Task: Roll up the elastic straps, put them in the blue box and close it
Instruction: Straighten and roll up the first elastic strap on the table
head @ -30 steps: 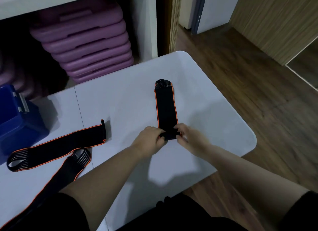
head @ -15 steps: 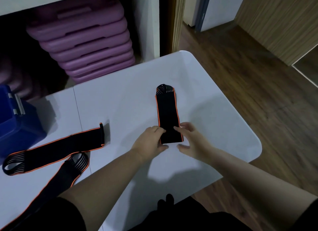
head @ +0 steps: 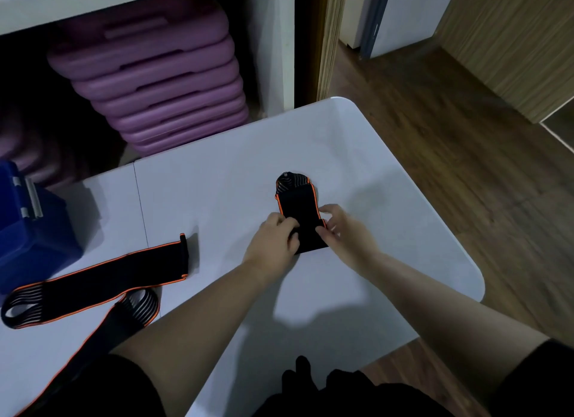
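Observation:
A black elastic strap with orange edges (head: 297, 208) lies on the white table (head: 388, 218), its near end rolled over. My left hand (head: 273, 239) and my right hand (head: 343, 230) pinch that rolled end from either side. A second strap (head: 105, 277) lies flat to the left. Below it a third strap (head: 93, 339) runs under my left arm. The blue box (head: 31, 227) with a grey latch stands at the table's left edge, partly cut off.
Stacked purple step platforms (head: 161, 84) fill the white shelf behind the table. Wooden floor (head: 466, 143) lies to the right, past the table's rounded corners. My dark clothing shows at the bottom.
Both hands have rolled the near end of the strap away from me, so the flat part looks shorter. The other two straps have not moved.

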